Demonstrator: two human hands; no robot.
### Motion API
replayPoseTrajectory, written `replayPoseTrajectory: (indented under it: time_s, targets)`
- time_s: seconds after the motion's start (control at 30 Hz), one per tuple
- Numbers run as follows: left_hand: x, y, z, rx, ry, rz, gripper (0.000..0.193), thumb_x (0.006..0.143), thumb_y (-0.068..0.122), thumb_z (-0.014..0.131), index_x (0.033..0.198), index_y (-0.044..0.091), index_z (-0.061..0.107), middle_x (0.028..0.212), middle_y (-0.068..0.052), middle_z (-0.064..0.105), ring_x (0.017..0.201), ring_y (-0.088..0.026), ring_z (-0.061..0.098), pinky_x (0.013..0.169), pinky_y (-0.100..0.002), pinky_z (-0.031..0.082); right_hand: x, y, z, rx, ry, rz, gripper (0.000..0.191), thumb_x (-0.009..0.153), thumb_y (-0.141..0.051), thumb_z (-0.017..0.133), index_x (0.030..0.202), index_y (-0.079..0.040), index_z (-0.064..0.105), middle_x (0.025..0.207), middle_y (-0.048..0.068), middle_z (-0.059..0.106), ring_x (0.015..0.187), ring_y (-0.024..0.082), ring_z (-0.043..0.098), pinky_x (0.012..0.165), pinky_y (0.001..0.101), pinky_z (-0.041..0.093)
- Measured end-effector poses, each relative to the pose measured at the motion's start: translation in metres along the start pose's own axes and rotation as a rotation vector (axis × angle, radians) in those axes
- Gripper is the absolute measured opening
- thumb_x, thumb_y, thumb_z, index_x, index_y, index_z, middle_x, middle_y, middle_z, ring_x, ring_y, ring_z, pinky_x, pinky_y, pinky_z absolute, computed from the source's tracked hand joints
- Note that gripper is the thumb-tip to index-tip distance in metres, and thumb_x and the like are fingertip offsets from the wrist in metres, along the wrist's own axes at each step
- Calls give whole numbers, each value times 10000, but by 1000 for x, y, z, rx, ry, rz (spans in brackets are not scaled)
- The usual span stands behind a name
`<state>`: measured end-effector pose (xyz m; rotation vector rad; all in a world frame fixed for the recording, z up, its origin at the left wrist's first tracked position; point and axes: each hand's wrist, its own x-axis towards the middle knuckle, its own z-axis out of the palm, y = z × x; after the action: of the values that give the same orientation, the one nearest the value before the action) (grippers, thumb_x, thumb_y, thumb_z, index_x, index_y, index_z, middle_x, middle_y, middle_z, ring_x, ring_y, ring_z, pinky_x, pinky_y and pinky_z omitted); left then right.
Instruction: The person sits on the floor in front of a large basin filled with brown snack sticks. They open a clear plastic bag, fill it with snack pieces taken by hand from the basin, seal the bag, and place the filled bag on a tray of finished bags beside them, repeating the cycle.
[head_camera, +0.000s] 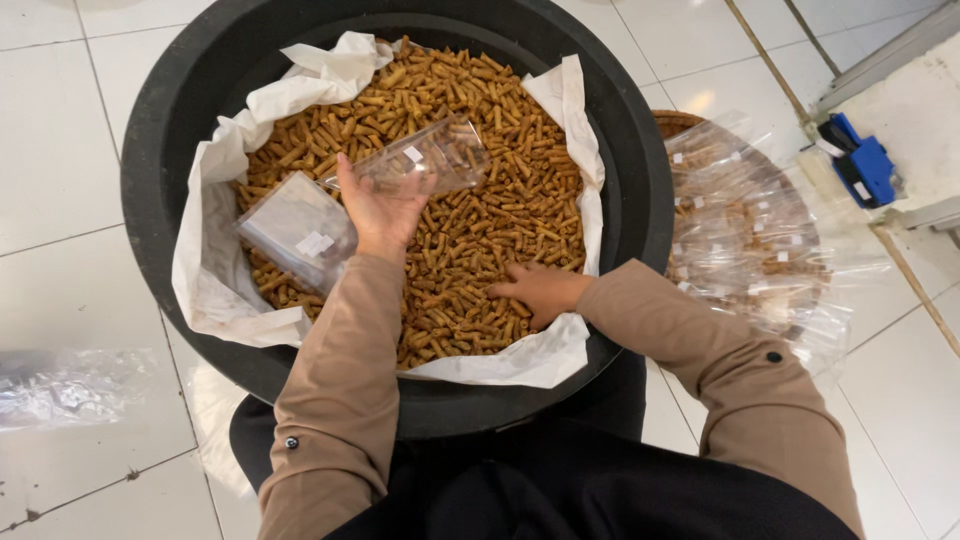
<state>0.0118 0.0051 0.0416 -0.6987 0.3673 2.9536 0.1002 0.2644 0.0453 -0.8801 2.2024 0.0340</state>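
Note:
A large black tub (160, 130) lined with white paper (205, 280) holds a heap of small golden-brown snack sticks (500, 190). My left hand (375, 210) is raised over the heap and grips a small clear plastic bag (430, 155) with a few sticks inside it. A second clear plastic bag (295, 228) with a white label lies just left of that hand on the heap. My right hand (540, 290) rests palm-down, dug into the sticks near the tub's front right.
A woven basket (680, 122) piled with filled clear packets (745, 235) sits right of the tub. A blue and black tool (858, 165) lies on a white surface at far right. Crumpled clear plastic (65, 385) lies on the white tiled floor at left.

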Motion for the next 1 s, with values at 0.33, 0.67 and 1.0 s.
replayPoseTrajectory:
  time_s: [0.33, 0.67, 1.0]
  targets:
    - [7, 1, 0, 4, -12, 16, 968, 892, 601, 581, 1591, 109, 125, 1528, -295, 274, 1391, -472, 401, 1138, -639, 424, 22, 26, 28, -87, -1, 180, 907, 744, -135, 837, 1540, -195, 405, 1422, 260, 465, 1119, 450, 617, 902, 495, 545]
    - [15, -3, -8, -14, -19, 22, 975, 869, 613, 577, 1593, 156, 110, 1566, -242, 286, 1454, -465, 394, 1179, -665, 331, 2, 30, -38, 540, -110, 270, 273, 802, -20, 666, 1074, -15, 644, 902, 169, 742, 703, 272, 709, 546, 361, 562]
    - [9, -9, -4, -62, 44, -45, 892, 948, 619, 504, 1607, 156, 123, 1564, -236, 261, 1437, -471, 350, 1211, -691, 260, -65, 16, -220, 969, 449, -220, 118, 921, -10, 662, 1014, -58, 609, 918, 112, 707, 745, 198, 784, 446, 240, 501]
